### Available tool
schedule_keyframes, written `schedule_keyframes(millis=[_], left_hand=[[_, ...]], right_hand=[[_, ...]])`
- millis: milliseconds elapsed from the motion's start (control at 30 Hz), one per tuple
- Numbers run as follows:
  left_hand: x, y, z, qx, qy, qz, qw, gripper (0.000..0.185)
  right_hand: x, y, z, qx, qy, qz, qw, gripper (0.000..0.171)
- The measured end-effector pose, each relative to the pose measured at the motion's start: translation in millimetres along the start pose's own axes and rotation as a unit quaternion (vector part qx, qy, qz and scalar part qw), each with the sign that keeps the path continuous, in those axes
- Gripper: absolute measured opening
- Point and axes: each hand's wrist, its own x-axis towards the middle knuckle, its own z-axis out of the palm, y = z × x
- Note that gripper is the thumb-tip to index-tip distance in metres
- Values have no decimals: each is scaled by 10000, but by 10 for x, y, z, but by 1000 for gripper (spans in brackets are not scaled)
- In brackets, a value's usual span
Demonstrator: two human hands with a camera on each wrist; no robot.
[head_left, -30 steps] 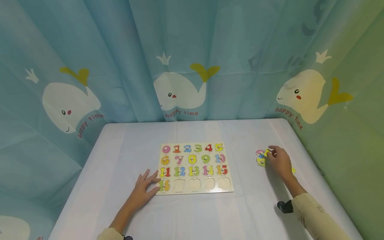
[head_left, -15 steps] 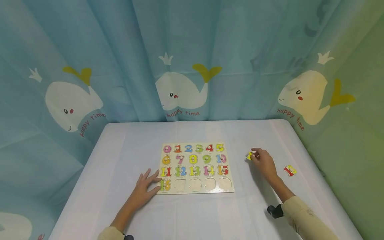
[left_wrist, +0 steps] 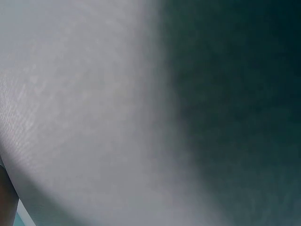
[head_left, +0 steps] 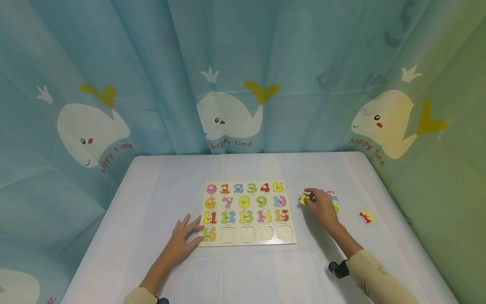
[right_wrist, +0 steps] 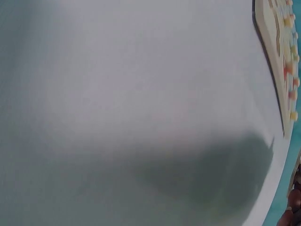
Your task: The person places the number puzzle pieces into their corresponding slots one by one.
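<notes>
A wooden number puzzle board (head_left: 243,244) lies on the table, its knobbed number pieces filling the spots from 0 to 16. Several bare recesses show along its bottom row. My left hand (head_left: 182,240) rests at the board's lower left edge, fingers spread and touching it near the 16. Just right of the board, my right hand (head_left: 322,209) pinches a yellow number piece (head_left: 303,198); a 1 shows, while the fingers hide the rest. In the right wrist view the board (right_wrist: 270,42) appears at the upper right, and part of the right hand (right_wrist: 292,209) at the lower right edge.
Behind the right hand lie loose number pieces (head_left: 334,197), partly covered by it. A red and yellow number piece (head_left: 366,216) lies farther right on the white-covered table (head_left: 258,274). A whale-printed curtain (head_left: 303,76) hangs along the table's far edge.
My right hand has moved left from the loose pieces toward the board, carrying the yellow number piece. The pieces behind it have come partly into view. My left hand keeps its place.
</notes>
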Motion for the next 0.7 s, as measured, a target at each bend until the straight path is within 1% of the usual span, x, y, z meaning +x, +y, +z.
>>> schedule_keyframes(millis=[100,200,367,500,633,700], left_hand=[[-5,1,2,15,22,33,10000,32],[-8,5,3,32,41,56,10000,32],[-11,16,3,39,48,68,10000,32],[-14,30,5,42,117,112,9999,32],[-17,40,8,82,226,185,9995,31],[-16,40,7,79,227,180,9995,31]], right_hand=[[0,-69,52,-10,-103,16,9999,30],[-1,-161,102,-81,-292,92,9995,31],[-25,-307,186,-48,-527,91,9986,32],[-53,-404,262,-11,-617,-2,9981,31],[-80,-505,325,78,-658,-202,9976,28],[-91,-557,356,110,-672,-287,9973,27]])
